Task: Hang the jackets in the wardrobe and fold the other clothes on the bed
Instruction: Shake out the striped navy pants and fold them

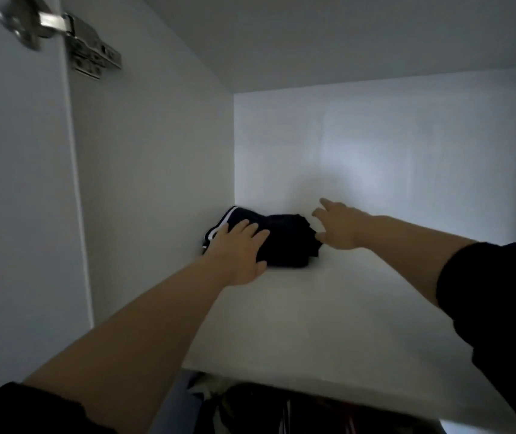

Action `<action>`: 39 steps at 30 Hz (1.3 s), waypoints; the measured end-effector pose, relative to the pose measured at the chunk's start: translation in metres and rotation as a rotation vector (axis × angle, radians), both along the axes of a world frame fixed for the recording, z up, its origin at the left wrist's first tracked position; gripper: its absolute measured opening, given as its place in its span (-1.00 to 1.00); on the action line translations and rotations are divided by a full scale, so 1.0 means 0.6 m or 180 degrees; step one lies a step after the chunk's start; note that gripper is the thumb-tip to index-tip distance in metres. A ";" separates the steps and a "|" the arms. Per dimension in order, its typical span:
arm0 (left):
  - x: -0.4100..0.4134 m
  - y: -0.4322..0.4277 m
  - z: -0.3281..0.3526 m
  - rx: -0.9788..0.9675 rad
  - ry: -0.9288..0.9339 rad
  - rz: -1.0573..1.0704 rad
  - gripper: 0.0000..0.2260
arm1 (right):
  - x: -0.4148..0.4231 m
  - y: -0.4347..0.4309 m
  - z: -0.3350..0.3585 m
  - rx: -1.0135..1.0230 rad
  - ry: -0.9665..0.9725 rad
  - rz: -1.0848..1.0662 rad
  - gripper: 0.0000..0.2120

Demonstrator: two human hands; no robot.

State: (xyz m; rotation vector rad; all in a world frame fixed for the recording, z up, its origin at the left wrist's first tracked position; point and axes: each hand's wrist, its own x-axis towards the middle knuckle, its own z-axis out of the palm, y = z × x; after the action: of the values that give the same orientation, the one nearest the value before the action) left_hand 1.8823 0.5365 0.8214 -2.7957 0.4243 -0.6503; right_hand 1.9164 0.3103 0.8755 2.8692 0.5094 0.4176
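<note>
The folded dark garment [284, 236] lies on the white upper shelf [328, 308] of the wardrobe, pushed toward the back corner at about 11 o'clock from the shelf's middle, close against the side wall [156, 183]. Its long axis runs across the view, roughly 9 to 3 o'clock, with the white stripes [219, 227] at the 9 o'clock end. The left hand [241, 249] is the nearer one. It lies flat on the bundle's left half, fingers straight and pointing to 1 o'clock, pressing and closing round nothing. The right hand [338, 227] sits at the bundle's 3 o'clock end with fingers spread wide and nothing held. Its thumb is at the cloth's edge, though touch cannot be told. Any squaring or nudging of the bundle would likely come from these two ends, along that axis. No brand, label or writing can be read; the stripes are the only marking. A metal hinge [87, 48] shows at 10 o'clock, and hanging clothes [281, 411] show dimly below the shelf at 6 o'clock.
</note>
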 end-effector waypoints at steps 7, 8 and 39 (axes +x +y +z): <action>-0.224 -0.122 -0.022 -0.0410 -0.0607 -0.0944 -0.40 | -0.348 -0.145 -0.048 0.0105 -0.0974 -0.0768 -0.50; -0.258 -0.149 -0.033 -0.0363 -0.0677 -0.1082 -0.39 | -0.404 -0.166 -0.062 0.0080 -0.1025 -0.0931 -0.51; -1.926 -0.958 -0.366 -0.0547 0.0786 -0.6230 -0.40 | -2.314 -0.478 -0.429 0.0183 -0.1177 -0.5996 -0.48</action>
State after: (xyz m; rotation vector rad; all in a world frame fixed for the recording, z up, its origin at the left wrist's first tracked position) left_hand 0.7267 -0.0382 0.6020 -1.5833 3.1411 -0.4777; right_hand 0.5279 0.0237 0.6180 1.9131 -1.9844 0.4504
